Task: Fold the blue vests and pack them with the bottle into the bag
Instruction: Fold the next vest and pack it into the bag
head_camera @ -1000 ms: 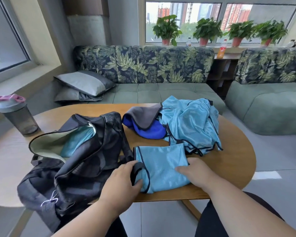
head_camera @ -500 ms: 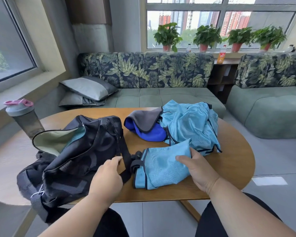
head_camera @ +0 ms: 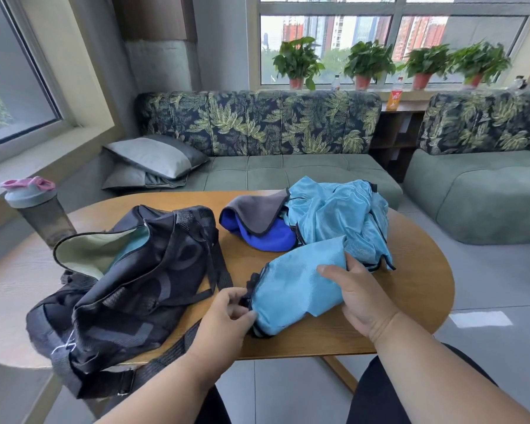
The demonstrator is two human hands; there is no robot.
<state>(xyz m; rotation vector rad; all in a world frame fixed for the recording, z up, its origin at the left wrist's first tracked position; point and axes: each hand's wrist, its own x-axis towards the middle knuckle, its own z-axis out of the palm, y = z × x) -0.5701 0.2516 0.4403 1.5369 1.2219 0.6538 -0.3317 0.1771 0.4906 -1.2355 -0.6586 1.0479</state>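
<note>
fingers [head_camera: 334,270] of the right hand [head_camera: 360,296] curl over the top of a folded blue vest [head_camera: 294,289]; left hand [head_camera: 227,313] pinches its dark-trimmed end, both near the front edge of the table [head_camera: 410,301]. largest first: black bag [head_camera: 129,270] lies open at left w/ something blue already inside, prob one vest packed. loose vest pile [head_camera: 334,215] at back isn't folded yet. bottle [head_camera: 37,209] stands upright at far left, not packed. so roughly midway; this vest looks ready to go in.

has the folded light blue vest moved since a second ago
Yes. The folded vest no longer lies flat on the table; its far end is raised and tipped toward the vest pile.
</note>
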